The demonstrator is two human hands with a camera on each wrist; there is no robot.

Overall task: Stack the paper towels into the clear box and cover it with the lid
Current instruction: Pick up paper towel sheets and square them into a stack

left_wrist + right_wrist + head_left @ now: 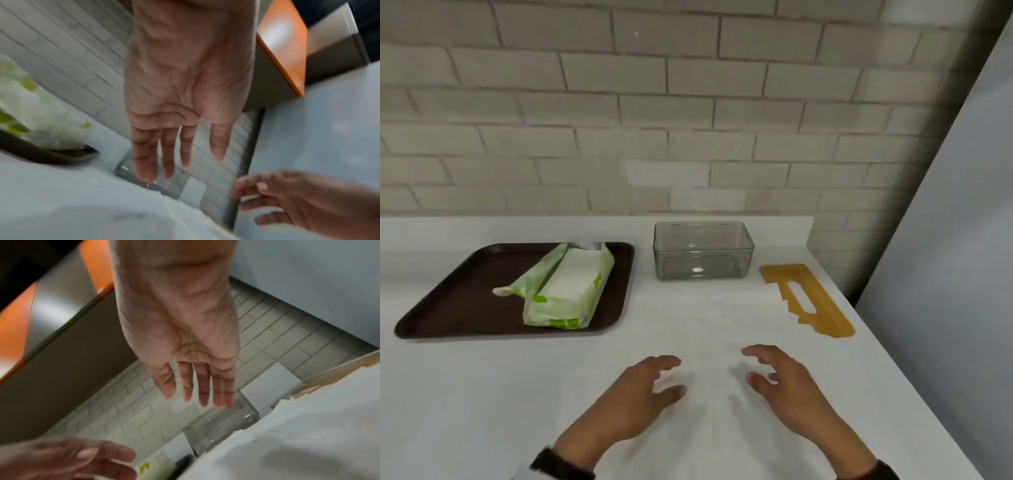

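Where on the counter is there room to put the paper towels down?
Bare counter lies in front of the tray, and between the clear box and both hands, left hand and right hand. The tray holds the towel pack. The wooden lid crowds the right edge.

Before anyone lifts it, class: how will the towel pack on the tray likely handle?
The towel pack probably sags: its wrapper looks thin and crinkled. With one end torn open, towels may slip out if tilted. Likely light for its bulk.
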